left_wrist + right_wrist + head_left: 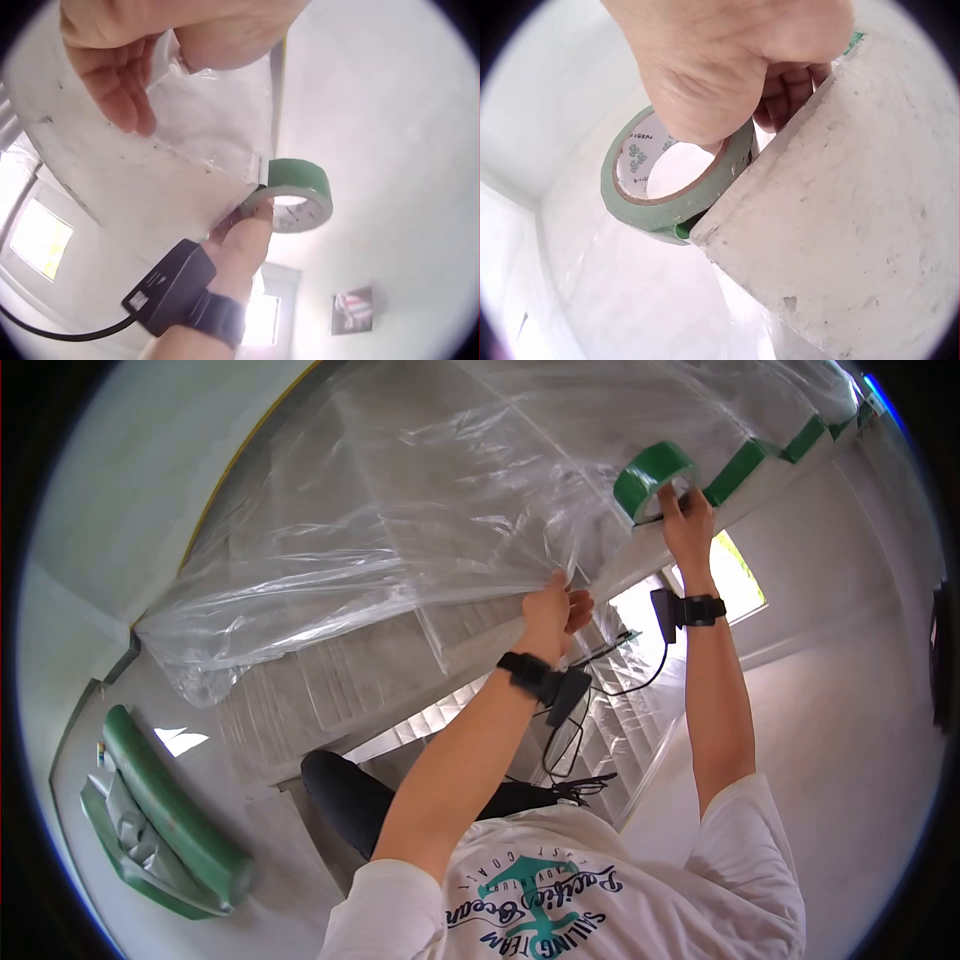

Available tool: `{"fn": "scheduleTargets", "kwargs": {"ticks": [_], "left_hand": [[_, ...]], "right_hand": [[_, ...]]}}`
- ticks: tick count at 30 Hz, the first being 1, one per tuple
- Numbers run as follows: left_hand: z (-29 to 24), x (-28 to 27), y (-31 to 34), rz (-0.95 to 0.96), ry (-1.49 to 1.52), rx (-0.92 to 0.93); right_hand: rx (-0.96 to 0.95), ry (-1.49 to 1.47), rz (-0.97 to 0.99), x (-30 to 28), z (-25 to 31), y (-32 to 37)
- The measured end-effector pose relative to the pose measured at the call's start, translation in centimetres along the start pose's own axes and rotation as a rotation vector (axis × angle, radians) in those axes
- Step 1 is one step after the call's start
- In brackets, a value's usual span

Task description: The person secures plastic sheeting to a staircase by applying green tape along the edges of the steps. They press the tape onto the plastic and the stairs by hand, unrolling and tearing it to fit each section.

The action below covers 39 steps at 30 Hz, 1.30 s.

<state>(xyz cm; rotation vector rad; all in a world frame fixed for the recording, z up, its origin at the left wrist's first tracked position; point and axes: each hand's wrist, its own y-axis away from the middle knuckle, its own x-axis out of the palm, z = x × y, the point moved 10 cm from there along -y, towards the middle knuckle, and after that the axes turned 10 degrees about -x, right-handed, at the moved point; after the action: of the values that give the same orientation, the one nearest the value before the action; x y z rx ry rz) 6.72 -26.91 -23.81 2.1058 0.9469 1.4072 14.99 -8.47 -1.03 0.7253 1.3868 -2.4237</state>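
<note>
My right hand (690, 525) holds a roll of green tape (655, 465), its thumb hooked into the cardboard core. In the right wrist view the roll (652, 214) sits against the edge of a scuffed white ledge (840, 202), a bit of green tape at the corner. Clear plastic sheeting (380, 490) spreads overhead, wrinkled and drawn toward my left hand (552, 618). That hand pinches the sheeting near its lower edge; the left wrist view shows plastic (206, 105) bunched at thumb and finger, other fingers loosely bent.
Green tape strips (740, 470) run along the ledge edge beyond the roll. A green and grey object (170, 820) is at the left wall. Black cables (570, 745) hang from the wrist cameras. A bright window (738, 575) lies behind my right forearm, slatted panels (610, 730) below.
</note>
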Motion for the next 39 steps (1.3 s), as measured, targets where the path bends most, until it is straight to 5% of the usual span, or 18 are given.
{"fn": "scheduleTargets", "kwargs": {"ticks": [1, 3, 4, 5, 7, 11, 13, 17, 19, 22, 24, 26, 28, 31, 35, 39], "left_hand": [[0.0, -0.7, 1.4, -0.005, -0.008, -0.014], [-1.4, 0.3, 4.8, 0.053, -0.523, 0.076], [-3.2, 0.8, 5.6, -0.059, -0.704, 0.326], [-3.3, 1.1, 5.6, -0.056, -0.706, 0.319], [-9.7, 4.0, 12.1, -0.222, -0.810, 1.228], [-10.6, 6.0, 11.3, -0.221, -0.908, 1.185], [-10.2, 6.6, 14.0, -0.408, -0.971, 1.559], [-8.3, 5.2, 10.1, -0.461, -1.229, 1.489], [-6.3, 4.3, 6.5, -0.344, -1.526, 1.241], [-6.0, 3.6, 7.5, -0.364, -1.433, 1.489], [-5.3, 3.0, 8.2, -0.322, -1.389, 1.437], [-5.7, 1.7, 10.2, -0.309, -1.340, 1.391], [-5.7, 1.5, 13.4, -0.041, -1.224, 1.428], [-9.2, -2.2, 16.3, -0.340, -1.201, 1.560], [-14.9, -6.8, 15.3, -0.572, -1.372, 1.460], [-13.2, -8.4, 12.0, -0.418, -1.515, 1.397]], "right_hand": [[-0.002, -0.009, -0.001, -0.1, 0.3, -0.1], [0.006, -0.008, -0.003, 0.0, 0.3, -0.1], [0.016, -0.014, -0.022, 0.0, 0.2, -0.1], [0.020, -0.022, -0.039, -0.1, 0.3, 0.0], [0.035, -0.060, -0.047, -0.3, 0.3, -0.1], [0.100, -0.012, 0.002, 0.1, -0.6, -0.4], [0.126, 0.002, 0.021, 0.2, -1.0, -0.1], [0.070, -0.079, -0.013, -0.1, -0.2, 0.0], [0.090, -0.085, 0.001, 0.3, 0.0, -0.1], [0.042, -0.024, -0.045, 0.0, -0.1, 0.1], [0.075, 0.167, -0.034, 0.4, -3.1, -0.1], [0.075, -0.006, -0.017, 0.3, -1.9, -0.1], [0.055, -0.012, -0.072, 0.0, -1.9, 0.0], [0.102, 0.058, -0.045, 0.1, -3.2, 0.0], [0.075, 0.080, -0.048, 0.1, -4.6, -0.3], [0.100, 0.117, -0.031, -0.4, -4.5, 0.0]]}}
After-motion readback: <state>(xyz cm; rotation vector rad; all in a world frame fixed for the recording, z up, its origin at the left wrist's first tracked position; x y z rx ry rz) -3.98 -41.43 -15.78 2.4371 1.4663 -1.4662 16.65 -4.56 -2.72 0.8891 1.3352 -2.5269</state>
